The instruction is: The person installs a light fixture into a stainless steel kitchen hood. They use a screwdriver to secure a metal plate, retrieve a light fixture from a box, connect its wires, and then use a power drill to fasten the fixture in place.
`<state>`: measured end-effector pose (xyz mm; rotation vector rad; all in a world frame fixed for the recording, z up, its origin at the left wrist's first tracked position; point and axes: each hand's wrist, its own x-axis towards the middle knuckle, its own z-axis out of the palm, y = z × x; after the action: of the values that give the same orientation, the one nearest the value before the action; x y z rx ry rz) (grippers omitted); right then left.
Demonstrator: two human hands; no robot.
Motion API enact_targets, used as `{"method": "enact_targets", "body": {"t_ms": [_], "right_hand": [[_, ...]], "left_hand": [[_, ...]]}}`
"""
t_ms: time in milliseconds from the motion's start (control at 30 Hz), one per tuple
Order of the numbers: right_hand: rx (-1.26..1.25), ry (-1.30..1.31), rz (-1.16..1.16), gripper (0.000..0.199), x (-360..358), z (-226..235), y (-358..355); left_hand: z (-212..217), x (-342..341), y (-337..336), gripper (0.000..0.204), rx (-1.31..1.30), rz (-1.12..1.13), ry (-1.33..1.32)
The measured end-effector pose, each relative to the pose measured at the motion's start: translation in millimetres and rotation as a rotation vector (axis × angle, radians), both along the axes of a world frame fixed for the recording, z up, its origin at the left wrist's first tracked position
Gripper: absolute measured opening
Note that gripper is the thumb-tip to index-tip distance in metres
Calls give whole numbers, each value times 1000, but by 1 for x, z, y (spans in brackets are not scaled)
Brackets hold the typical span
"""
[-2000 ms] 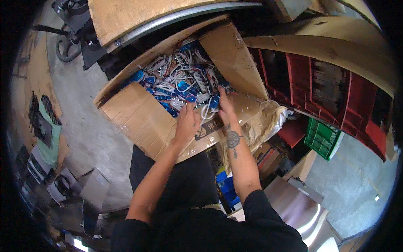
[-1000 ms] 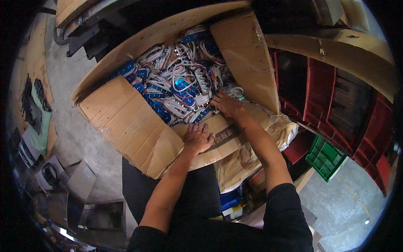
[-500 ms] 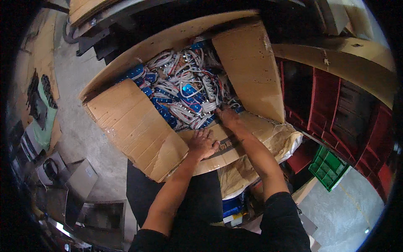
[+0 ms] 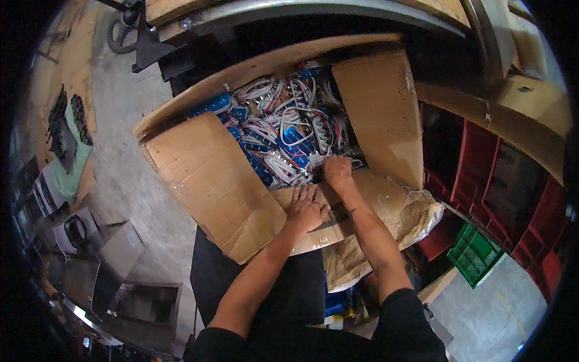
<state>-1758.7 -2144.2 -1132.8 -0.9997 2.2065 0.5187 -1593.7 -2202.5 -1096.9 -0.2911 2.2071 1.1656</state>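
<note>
An open cardboard box [image 4: 211,169] holds a tangle of bundled white and grey cables [image 4: 278,166] among blue pieces [image 4: 295,137] with small shiny studs. My left hand [image 4: 307,209] lies flat on the box's near flap, its fingers spread. Just inside the near right edge, my right hand [image 4: 338,171] is closed against the cable bundles. Its fingertips are turned away, so whatever they grip is hidden.
Crumpled brown paper [image 4: 350,262] hangs below the near flap. Red crates [image 4: 464,157] stand at the right, with a green plastic crate [image 4: 473,253] below them. A metal-edged bench [image 4: 313,13] runs behind the box. Cardboard pieces [image 4: 117,244] lie at the left.
The view has shifted, so the box appears lower and farther right. My right hand has drawn into a tighter, raised fist near the box's edge. My left hand stays on the flap.
</note>
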Motion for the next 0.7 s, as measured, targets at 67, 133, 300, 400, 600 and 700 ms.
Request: {"method": "enact_targets", "body": {"t_ms": [67,133,300,400,600,700], "right_hand": [[-157,-82,-201,21,-9,34,-76],[-590,-275,-723,27,-31,5,-117],[-1077,-686,-1413,52,-39,-38,-171],[-1145,-500,-1442,39,-26,-16,-186],[-1372,-115,-1175,19,34,213,-195],[-1381,-5,-1140,20,44,338,-173]], "left_hand": [[6,9,-15,72,-64,5,36],[6,16,-14,64,-73,41,153],[58,28,-18,54,293,383,361],[114,27,-61,52,378,286,65],[185,73,-90,35,243,517,265],[254,75,-121,28,348,557,264]]}}
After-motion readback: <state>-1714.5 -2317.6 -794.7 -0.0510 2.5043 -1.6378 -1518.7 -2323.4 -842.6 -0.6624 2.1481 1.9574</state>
